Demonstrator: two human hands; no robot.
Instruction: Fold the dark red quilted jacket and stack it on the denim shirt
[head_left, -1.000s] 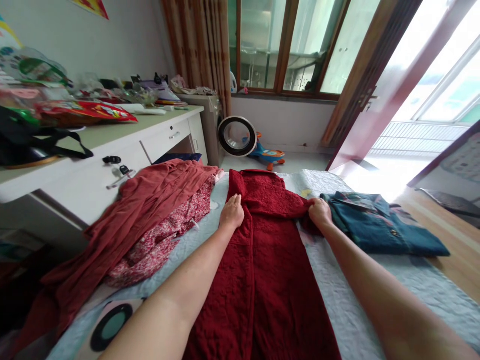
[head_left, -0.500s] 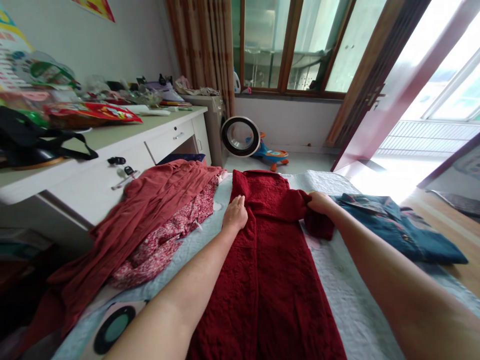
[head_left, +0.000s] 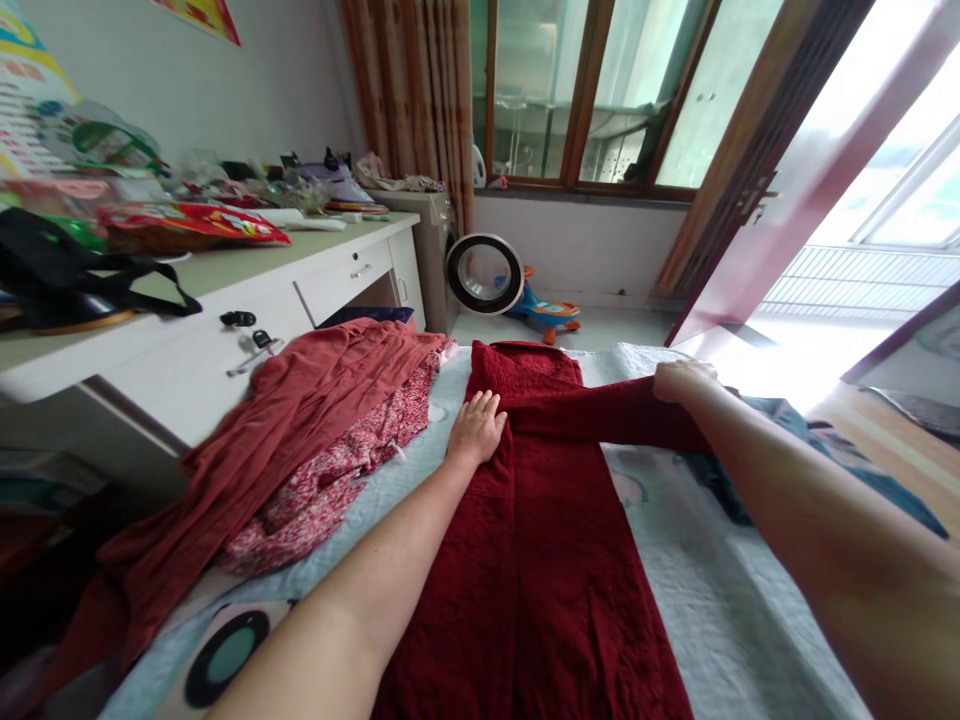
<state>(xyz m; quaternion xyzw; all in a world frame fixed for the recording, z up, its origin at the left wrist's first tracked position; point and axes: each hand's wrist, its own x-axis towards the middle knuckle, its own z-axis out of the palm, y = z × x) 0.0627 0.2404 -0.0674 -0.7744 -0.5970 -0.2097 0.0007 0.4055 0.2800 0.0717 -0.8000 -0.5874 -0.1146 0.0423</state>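
Note:
A long dark red garment [head_left: 559, 540] lies lengthwise in front of me, its front part folded over narrow. My left hand [head_left: 478, 427] rests on its upper left part with the fingers stretched out and pressing the cloth down. Out to the right, my right hand [head_left: 684, 382] is closed on the garment's sleeve [head_left: 592, 412], which is stretched sideways across the upper part. The sleeve's far end passes under my right hand and over folded blue denim clothing [head_left: 802, 430], so its cuff is partly hidden.
A light blue quilted cover [head_left: 675, 560] lies under the clothes. To the left are a rust-red garment [head_left: 300, 420] and a red-and-white patterned garment [head_left: 337, 500]. A white desk [head_left: 300, 290] with cluttered top borders the left side; a washing machine's round door [head_left: 486, 274] stands open beyond.
My right hand has moved right, drawing the bunched sleeve out straight over the denim. My left hand has stayed in nearly the same place, its fingers now flatter.

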